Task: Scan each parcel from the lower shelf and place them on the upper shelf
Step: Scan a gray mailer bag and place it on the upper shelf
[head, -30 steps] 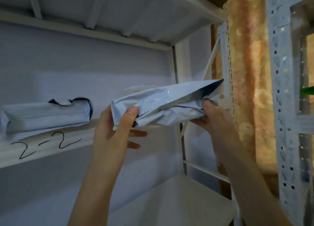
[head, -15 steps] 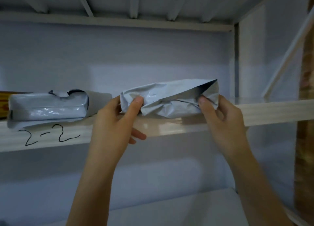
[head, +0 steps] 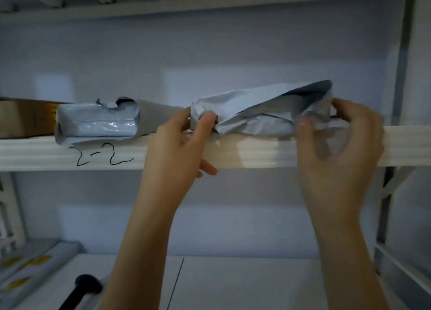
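A crumpled grey plastic parcel [head: 261,113] lies on the upper shelf [head: 256,153], whose front edge is marked "2-2". My left hand [head: 177,151] pinches the parcel's left end, thumb in front. At the parcel's right end is my right hand [head: 338,151], blurred by motion. Its thumb is by the parcel's front and its fingers are spread just off the end. A second grey parcel [head: 98,123] rests on the same shelf to the left. On the lower shelf [head: 245,281] a black scanner handle [head: 86,286] shows at the bottom left.
A brown cardboard box [head: 23,118] sits at the upper shelf's far left. More grey parcels with yellow marks [head: 25,272] lie at the lower left. A white metal upright [head: 401,64] bounds the rack on the right.
The parcel has come down onto the upper shelf, to the right of the other parcel. My right hand's fingers have loosened from its right end. My view has dropped, showing the lower shelf.
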Motion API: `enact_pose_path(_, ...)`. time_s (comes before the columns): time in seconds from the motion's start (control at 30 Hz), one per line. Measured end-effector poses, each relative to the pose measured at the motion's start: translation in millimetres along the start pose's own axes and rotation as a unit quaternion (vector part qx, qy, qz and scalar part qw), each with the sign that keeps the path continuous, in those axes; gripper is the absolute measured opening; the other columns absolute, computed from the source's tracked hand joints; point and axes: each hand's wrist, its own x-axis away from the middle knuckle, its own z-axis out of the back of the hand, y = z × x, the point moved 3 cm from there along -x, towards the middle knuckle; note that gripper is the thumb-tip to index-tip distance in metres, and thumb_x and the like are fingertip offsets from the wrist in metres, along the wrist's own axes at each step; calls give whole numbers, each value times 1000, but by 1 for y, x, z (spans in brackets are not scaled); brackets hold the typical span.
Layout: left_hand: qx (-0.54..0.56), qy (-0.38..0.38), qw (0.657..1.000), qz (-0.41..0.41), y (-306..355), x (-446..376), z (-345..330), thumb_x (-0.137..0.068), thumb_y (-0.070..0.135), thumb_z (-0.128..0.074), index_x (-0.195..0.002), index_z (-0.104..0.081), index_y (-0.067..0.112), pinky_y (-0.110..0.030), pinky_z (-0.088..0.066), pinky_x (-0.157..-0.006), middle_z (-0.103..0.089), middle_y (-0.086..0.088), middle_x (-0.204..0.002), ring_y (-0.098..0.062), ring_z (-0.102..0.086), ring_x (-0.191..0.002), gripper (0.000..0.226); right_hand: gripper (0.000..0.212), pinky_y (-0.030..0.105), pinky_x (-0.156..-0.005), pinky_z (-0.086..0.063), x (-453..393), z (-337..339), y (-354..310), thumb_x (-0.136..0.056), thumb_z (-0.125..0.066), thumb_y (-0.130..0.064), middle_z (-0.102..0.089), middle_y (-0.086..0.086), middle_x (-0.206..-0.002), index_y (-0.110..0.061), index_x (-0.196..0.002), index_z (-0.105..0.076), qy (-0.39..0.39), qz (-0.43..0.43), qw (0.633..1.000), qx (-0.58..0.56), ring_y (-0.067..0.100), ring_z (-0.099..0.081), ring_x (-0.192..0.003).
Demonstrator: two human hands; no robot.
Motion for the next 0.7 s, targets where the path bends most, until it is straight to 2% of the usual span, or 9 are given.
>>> enact_pose_path(0.03,33,16,999,-14,-5,9,6,-92,37,-53,-99,-62,33,-28,-48,-41,-67,9,-88,-14,-67,-49,12,33,36,-97,-42,8,2,-2,-88,-59,-19,-55,16,-106,8,-106,-56,34,17,999,-17,32,-53,-104)
enact_pose_path(0.1,29,66,993,-95,-17,31,25,-91,31,-54,-106,-58,36,-25,-49,-42,-62,9,-102,-12,-67,-58,16,17,29,-92,-40,33,4,-13,-86,-54,-3,-50,15,-99,11,-96,-55,73,50,994,-67,32,-52,-97)
enact_pose_path(0.17,-50,90,981,-166,-39,51,49,-89,26,-48,-97,-57,36,-26,-48,-43,-58,10,-104,-12,-65,-59,15,8,25,-88,-39,64,-5,-23,-84,-49,0,-50,13,-92,2,-89,-55,36,37,988,-142,18,-50,-90)
enact_pose_path(0.2,-86,90,979,-163,-55,58,62,-88,24,-46,-91,-56,36,-27,-48,-43,-59,12,-100,-12,-64,-59,15,8,20,-85,-39,82,-16,-26,-83,-48,-2,-51,10,-88,-2,-87,-54,-13,7,985,-174,12,-49,-85)
enact_pose_path(0.27,-116,67,988,-73,-93,70,87,-87,22,-49,-82,-56,36,-34,-50,-45,-63,9,-90,-9,-64,-59,16,9,14,-77,-40,123,-44,-33,-82,-48,-13,-53,2,-82,-8,-81,-55,-161,-79,963,-201,9,-50,-78)
enact_pose_path(0.33,-139,21,989,51,-137,83,113,-90,14,-53,-79,-60,31,-40,-53,-52,-66,4,-81,-7,-64,-58,21,11,19,-72,-43,174,-75,-39,-83,-50,-24,-56,-4,-83,-14,-82,-55,-330,-146,918,-164,8,-51,-79)
enact_pose_path(0.43,-186,-37,965,179,-200,107,162,-91,9,-53,-80,-62,28,-44,-55,-57,-68,3,-77,-13,-66,-63,23,10,23,-71,-37,254,-111,-51,-88,-56,-25,-53,-6,-88,-16,-87,-53,-514,-151,840,-82,12,-51,-85)
enact_pose_path(0.57,-209,-65,939,267,-260,143,234,-91,11,-53,-81,-64,25,-41,-54,-55,-70,3,-79,-20,-67,-72,20,13,26,-77,-40,342,-140,-91,-91,-51,-31,-52,-4,-100,-19,-93,-46,-663,-172,726,-56,15,-54,-95)
enact_pose_path(0.7,-210,-58,927,305,-298,166,297,-92,8,-53,-83,-64,26,-24,-52,-50,-69,1,-87,-10,-65,-69,23,29,26,-85,-42,402,-164,-142,-92,-50,-34,-55,1,-117,-13,-113,-52,-738,-226,632,-69,17,-56,-105)
